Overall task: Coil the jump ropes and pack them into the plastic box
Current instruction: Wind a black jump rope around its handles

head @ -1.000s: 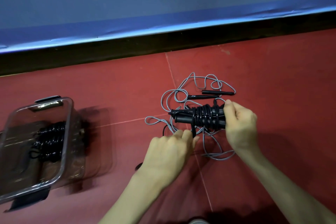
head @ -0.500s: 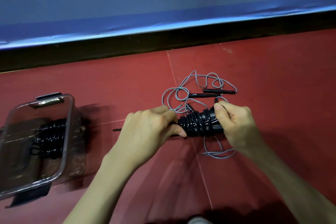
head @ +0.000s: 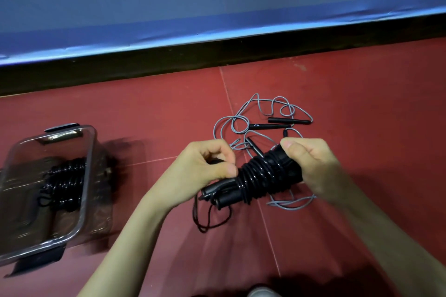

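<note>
Since half a second ago the black coiled jump rope (head: 259, 176) has tilted: its long axis now runs from lower left, where the handle ends point, to upper right. It sits mid-frame above the red floor (head: 144, 108). The right hand (head: 311, 164) grips its upper end; the left hand (head: 205, 166) pinches the cord beside the coil. A loose grey jump rope (head: 255, 113) lies behind, and the plastic box (head: 89, 152) stands at left.

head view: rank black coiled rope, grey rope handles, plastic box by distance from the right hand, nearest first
1. black coiled rope: in the grip of the right hand.
2. grey rope handles: on the floor just beyond the hand.
3. plastic box: far left, past the left hand.
</note>
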A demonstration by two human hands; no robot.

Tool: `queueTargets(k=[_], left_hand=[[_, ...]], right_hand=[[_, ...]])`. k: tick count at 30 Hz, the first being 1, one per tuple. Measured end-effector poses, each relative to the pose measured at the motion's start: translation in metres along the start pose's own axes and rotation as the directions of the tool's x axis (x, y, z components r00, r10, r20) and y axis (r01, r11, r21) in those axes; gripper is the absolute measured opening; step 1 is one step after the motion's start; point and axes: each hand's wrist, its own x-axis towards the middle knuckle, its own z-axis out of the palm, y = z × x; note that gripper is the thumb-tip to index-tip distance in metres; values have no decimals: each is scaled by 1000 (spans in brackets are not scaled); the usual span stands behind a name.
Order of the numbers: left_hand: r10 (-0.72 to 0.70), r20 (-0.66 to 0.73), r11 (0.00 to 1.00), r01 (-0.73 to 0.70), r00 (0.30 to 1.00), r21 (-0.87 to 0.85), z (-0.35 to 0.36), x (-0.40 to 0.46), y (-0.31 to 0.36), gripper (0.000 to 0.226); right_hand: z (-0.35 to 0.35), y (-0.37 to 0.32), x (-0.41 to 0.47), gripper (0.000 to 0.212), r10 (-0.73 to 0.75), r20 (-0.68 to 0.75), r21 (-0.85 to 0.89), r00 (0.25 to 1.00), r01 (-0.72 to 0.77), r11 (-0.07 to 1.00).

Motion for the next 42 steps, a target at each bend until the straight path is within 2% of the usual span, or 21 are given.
queueTargets(k=[3, 6, 11, 13, 15, 17, 20, 21, 24, 28, 30, 34, 38, 42], left_hand=[[34, -81, 968, -53, 996, -243, 7, -1, -7, 10], [34, -218, 920, -116, 975, -375, 23, -3, -10, 16], [17, -391, 949, -139, 920, -284, 43, -5, -10, 24], [14, -392, 893, -188, 920, -409, 47, -6, -13, 22], [17, -365, 782, -240, 931, -575, 51, -6, -17, 23], [49, -339, 710, -272, 939, -650, 53, -9, -22, 37], [49, -364, 781, -263, 930, -567, 53, -11, -20, 49], [-6, -402, 824, -223, 916, -520, 54, -10, -16, 45], [-182, -572, 922, -64, 800, -383, 53, -7, -6, 39], [-175, -630, 957, -19, 756, -289, 54, -8, 1, 27], [-192, -630, 952, -13, 752, -305, 54, -8, 3, 26], [-264, -577, 903, -12, 773, -429, 60, -4, 8, 36], [-261, -535, 877, -35, 803, -480, 60, 0, 18, 28], [-236, -534, 870, -69, 812, -489, 60, 1, 24, 27]], right_hand=[[7, 1, 0, 62, 34, -93, 100, 995, -24, 995], [16, 2, 2, 59, 28, -210, 186, 977, 12, 982], [23, 4, 3, 52, 71, -319, 287, 945, 25, 958], [25, 5, 3, 44, 74, -360, 284, 930, 33, 958], [28, 10, 4, 43, 71, -419, 269, 905, 49, 962], [31, 14, 4, 42, 53, -478, 215, 877, 58, 975], [34, 17, 2, 57, -13, -531, 56, 847, 51, 997], [34, 19, 0, 60, -49, -540, -8, 840, 53, 999], [37, 24, -3, 42, -208, -515, -172, 832, 138, 975], [39, 28, 0, 31, -248, -415, -244, 875, 155, 957], [37, 25, 0, 30, -285, -391, -296, 875, 174, 939], [37, 23, -2, 28, -476, -362, -473, 802, 282, 835], [46, 24, -3, 27, -484, -382, -493, 787, 269, 827], [49, 13, 4, 23, -570, -368, -569, 735, 306, 763]])
